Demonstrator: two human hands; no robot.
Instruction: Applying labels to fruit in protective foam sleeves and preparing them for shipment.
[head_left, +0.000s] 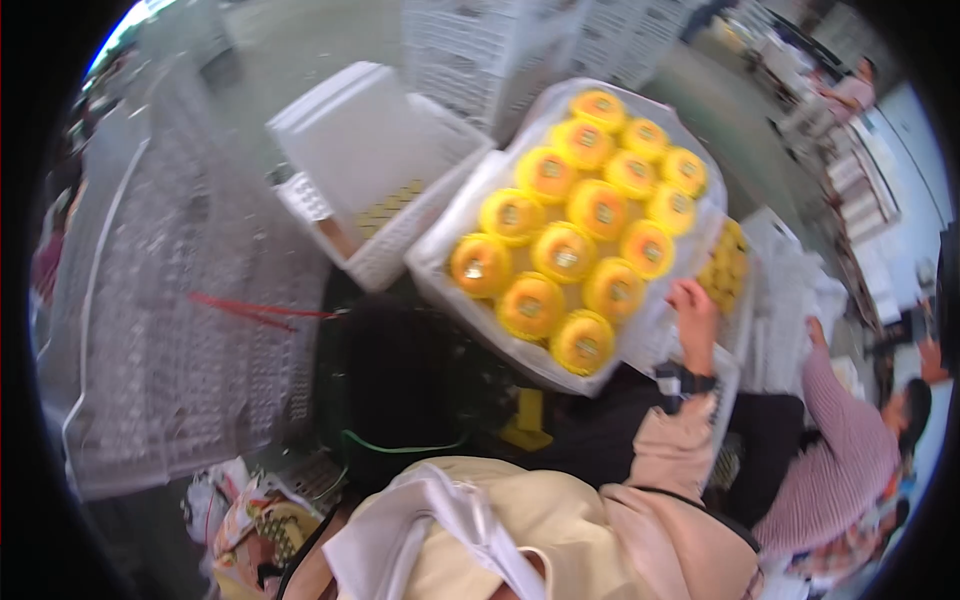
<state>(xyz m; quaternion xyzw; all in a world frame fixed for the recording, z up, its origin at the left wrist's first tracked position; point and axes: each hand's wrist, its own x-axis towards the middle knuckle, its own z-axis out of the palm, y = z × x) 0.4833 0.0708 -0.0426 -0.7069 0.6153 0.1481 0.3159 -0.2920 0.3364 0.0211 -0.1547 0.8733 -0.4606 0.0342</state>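
Before me a white-lined crate (480, 300) sits at a slant, holding several round orange fruits (564, 252) in yellow foam nets. Small labels with writing mark the tops of the fruits. Just past the crate's right side is my right hand (694, 304), its fingers curled together; blur hides whether anything thin is between them. A dark watch (681, 381) is on that wrist. Close beyond the fingers, a stack of yellow foam nets (726, 266) stands on the right. My left hand is out of view.
An open white box (375, 142) adjoins the crate on the left. Clear plastic packaging (202, 322) covers much of the left side, with red string (255, 309) across it. A floral bag (255, 529) lies lower left. A person in a striped top (840, 465) is close on my right.
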